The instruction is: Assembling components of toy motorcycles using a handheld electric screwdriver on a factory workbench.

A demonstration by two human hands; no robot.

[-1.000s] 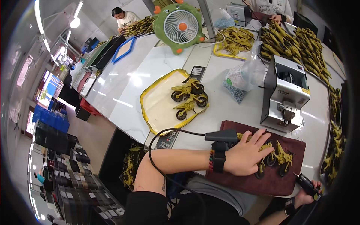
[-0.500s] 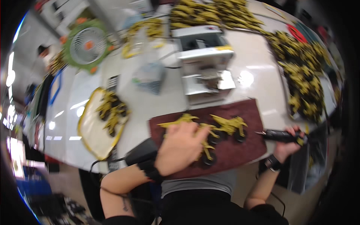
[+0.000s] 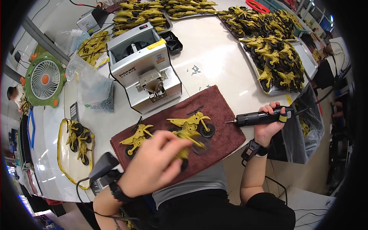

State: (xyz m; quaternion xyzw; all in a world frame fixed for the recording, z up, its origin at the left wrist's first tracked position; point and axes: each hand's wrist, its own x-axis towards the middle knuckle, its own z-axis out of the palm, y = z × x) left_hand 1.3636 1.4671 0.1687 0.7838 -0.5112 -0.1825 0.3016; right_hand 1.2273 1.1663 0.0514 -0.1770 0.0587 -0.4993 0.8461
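My left hand is closed over the near part of a dark red cloth, pinching a yellow toy motorcycle that is smeared by motion and partly hidden by the fingers. Two more yellow toy motorcycles with black wheels lie on the cloth: one left of that hand, the other just beyond it. Off the cloth's right edge, my right hand grips a black electric screwdriver. Its thin bit points left, over the cloth, apart from the motorcycles.
Behind the cloth stands a silver screw-feeder machine, with loose screws to its right. Trays of toy motorcycles fill the far right. Leftward are a bag of screws, a green fan and a yellow-rimmed mat with several motorcycles.
My left hand has gone from resting over the motorcycles to holding one, blurred by motion. The whole view has turned. The screwdriver stays in my right hand.
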